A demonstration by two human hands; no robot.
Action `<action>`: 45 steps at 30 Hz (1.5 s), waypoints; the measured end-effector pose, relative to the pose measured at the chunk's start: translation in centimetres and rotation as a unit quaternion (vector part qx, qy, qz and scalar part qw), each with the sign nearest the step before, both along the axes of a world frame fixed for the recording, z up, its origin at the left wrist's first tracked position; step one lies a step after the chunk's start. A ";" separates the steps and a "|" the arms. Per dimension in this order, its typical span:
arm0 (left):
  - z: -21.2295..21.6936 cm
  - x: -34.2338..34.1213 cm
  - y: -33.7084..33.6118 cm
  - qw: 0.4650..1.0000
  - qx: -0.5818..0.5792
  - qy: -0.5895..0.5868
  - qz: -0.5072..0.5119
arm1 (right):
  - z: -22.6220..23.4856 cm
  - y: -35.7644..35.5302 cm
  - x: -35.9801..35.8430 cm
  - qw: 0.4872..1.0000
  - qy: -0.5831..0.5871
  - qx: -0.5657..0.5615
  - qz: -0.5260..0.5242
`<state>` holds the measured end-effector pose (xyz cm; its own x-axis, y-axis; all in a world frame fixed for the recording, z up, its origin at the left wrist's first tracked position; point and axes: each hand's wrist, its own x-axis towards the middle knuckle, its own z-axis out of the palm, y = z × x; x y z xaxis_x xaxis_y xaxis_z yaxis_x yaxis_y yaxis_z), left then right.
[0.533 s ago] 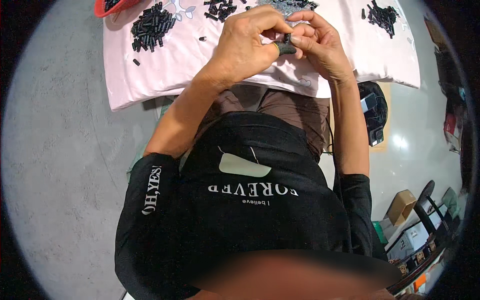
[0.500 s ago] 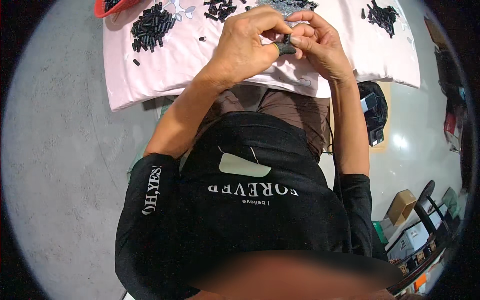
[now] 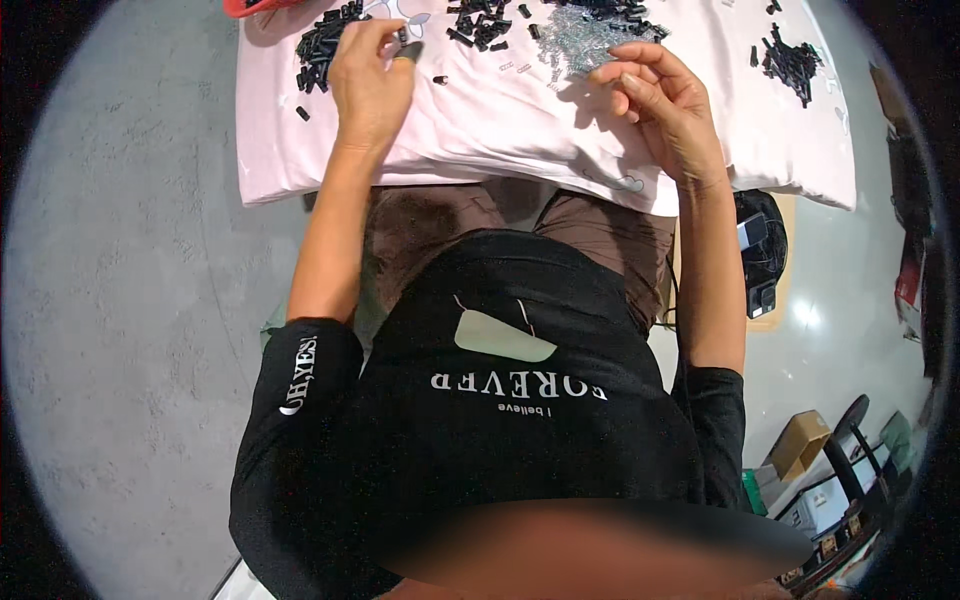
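My left hand [image 3: 372, 85] is over the left side of the pink cloth, beside a heap of small black tube-shaped parts [image 3: 318, 60]. A small black tube-shaped part [image 3: 403, 36] is pinched between its thumb and fingers. The thumb wears a dark finger cover [image 3: 408, 52]. My right hand [image 3: 668, 98] is at the near edge of a pile of small clear or silvery springs [image 3: 572, 42]. Its thumb and fingers are drawn together, but what they hold, if anything, is too small to make out.
More black parts lie in a middle heap [image 3: 482, 22] and a right-hand heap [image 3: 790, 70]. Single black pieces [image 3: 303, 114] sit apart on the pink cloth [image 3: 480, 125]. A red container [image 3: 258, 6] stands at the far left. Below the table's right side is a dark bag [image 3: 762, 250].
My hands were together over the cloth with a black part between them. The left has moved away to the left with a black part; the right has stayed right, near the springs.
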<state>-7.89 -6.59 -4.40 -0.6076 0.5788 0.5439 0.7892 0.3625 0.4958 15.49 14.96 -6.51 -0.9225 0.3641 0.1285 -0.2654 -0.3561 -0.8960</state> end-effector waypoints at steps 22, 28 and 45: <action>0.7 2.3 -1.7 0.971 -0.106 -0.159 -0.145 | -0.1 0.3 -0.1 0.998 0.039 -0.049 0.000; 1.5 0.6 -0.2 0.973 -0.152 -0.064 -0.159 | -0.1 0.2 0.0 0.998 0.029 -0.053 -0.008; 2.9 2.3 4.5 0.986 -0.102 -0.063 -0.112 | -0.3 0.3 0.1 0.996 0.037 -0.081 -0.003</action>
<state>-5.60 -2.12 -1.45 -0.5073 0.7961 0.3300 0.7975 0.2887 0.5298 15.55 15.28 -6.81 -0.9106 0.3907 0.1347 -0.3306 -0.4931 -0.8047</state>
